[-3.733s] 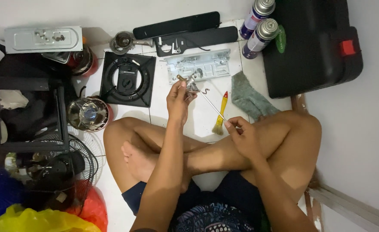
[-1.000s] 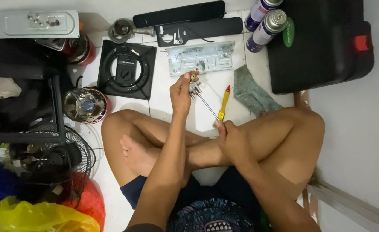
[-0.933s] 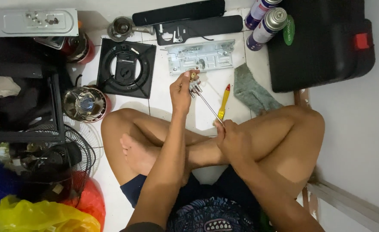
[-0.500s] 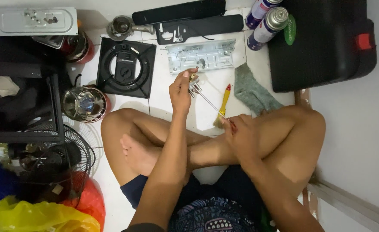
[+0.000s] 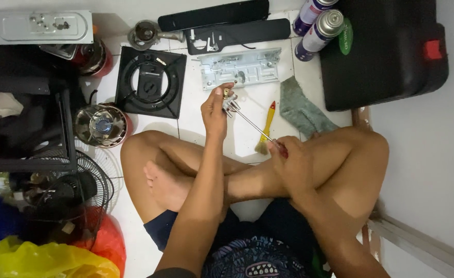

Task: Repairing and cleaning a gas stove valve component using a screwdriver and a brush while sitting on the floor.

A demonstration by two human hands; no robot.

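I sit cross-legged on a white tiled floor. My left hand (image 5: 214, 112) grips a small metal valve part (image 5: 229, 103) with a brass tip, held above the tiles. My right hand (image 5: 291, 159) rests over my right knee and is closed around the red handle of a screwdriver (image 5: 255, 125). Its thin shaft runs up and left, and the tip meets the metal part in my left hand. A yellow-handled brush (image 5: 266, 126) lies on the floor just under the shaft.
A grey metal bracket plate (image 5: 239, 69) lies ahead, beside a black square burner frame (image 5: 149, 82), a grey rag (image 5: 301, 110), two spray cans (image 5: 317, 25) and a black case (image 5: 386, 51). At left are a round burner head (image 5: 101, 125), a fan guard (image 5: 67, 190) and coloured bags (image 5: 41, 260).
Both hands stay on the part and the screwdriver. My right hand has shifted slightly right and up along my knee, and the shaft's angle changed a little. The view has drifted slightly.
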